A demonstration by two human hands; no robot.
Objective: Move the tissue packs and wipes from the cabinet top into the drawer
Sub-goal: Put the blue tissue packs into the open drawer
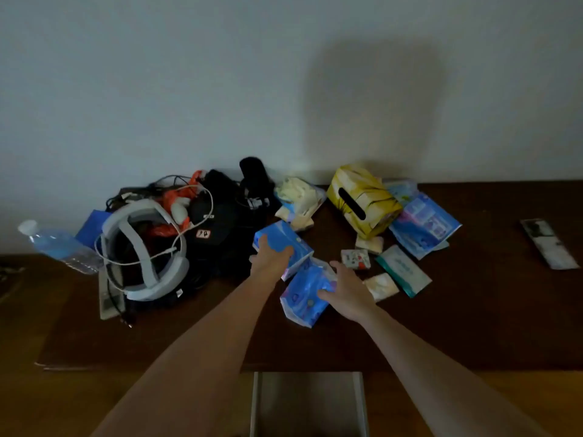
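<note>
An open drawer [310, 402] is seen at the near edge, apparently empty, directly below the dark wooden cabinet top [473, 326]. Just beyond it, a blue tissue pack [301, 299] is grasped along its right side by the right hand [347, 293], fingers curled onto the soft wrapper. A second, flatter blue pack [282, 239] is gripped by the left hand [271, 257], thumb and fingers wrapped round its near end. Both packs are best lifted clear together, held by the body rather than the loose film, and lowered flat into the drawer so that room is left for the rest. Farther back, small pocket packs [356, 258], a teal wipes pack [403, 270], a large blue pack [424, 227] and a yellow tissue box [362, 201] are left waiting.
</note>
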